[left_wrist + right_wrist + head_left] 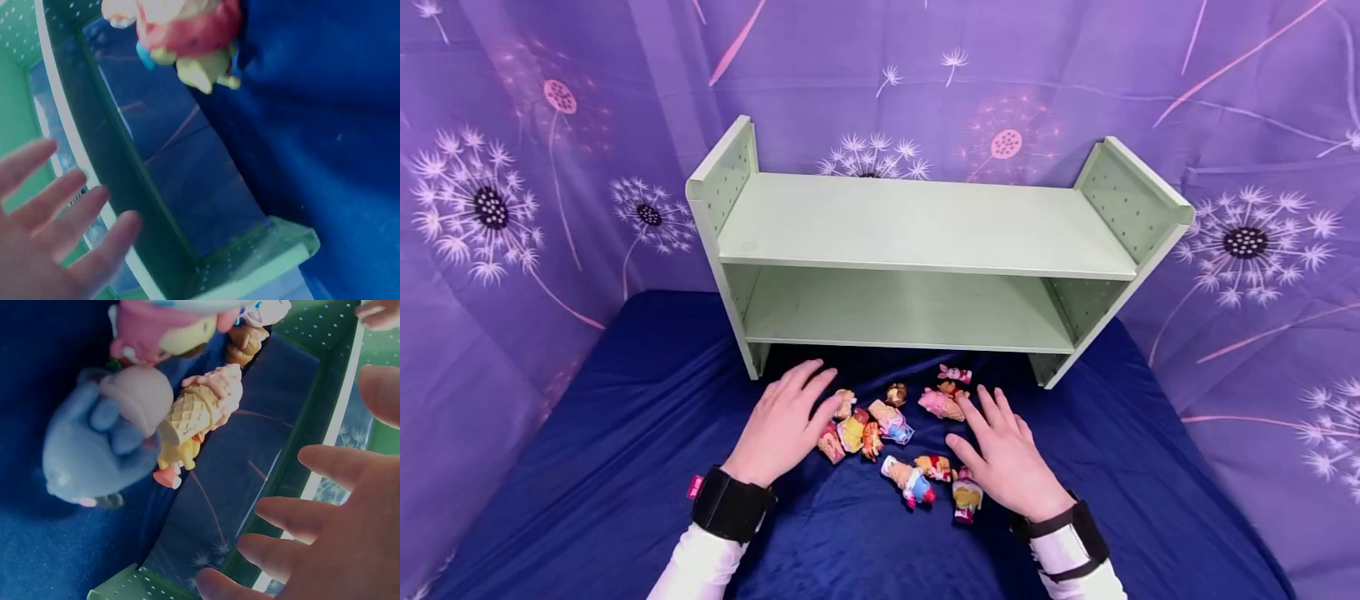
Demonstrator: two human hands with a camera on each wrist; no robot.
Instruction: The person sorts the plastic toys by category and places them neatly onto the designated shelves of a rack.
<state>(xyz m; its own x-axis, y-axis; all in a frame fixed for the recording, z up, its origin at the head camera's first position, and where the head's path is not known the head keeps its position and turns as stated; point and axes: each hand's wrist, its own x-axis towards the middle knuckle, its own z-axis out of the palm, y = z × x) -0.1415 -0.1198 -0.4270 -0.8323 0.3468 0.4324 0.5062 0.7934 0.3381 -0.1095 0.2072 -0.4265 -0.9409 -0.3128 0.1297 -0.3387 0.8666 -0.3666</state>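
Note:
Small toy figurines lie in a loose cluster on dark blue cloth. My left hand (784,427) hovers with fingers spread at the cluster's left side, nearest a yellow-and-pink figurine (852,431) and a reddish one (831,443). On the right side, my right hand (1011,461) is spread too, beside a pink ice-cream-cone figurine (942,404) and a yellow one (967,493). Neither hand holds anything; whether fingertips touch the toys cannot be told. A blue-capped cone figurine (910,482) lies at the front. The right wrist view shows a blue donkey-like figurine (94,447) close up.
Behind the toys stands a pale green two-tier metal shelf (925,225) with perforated side panels. Its right foot (1047,371) rests on the blue cloth (587,450). A purple dandelion-print curtain (865,58) hangs at the back and sides.

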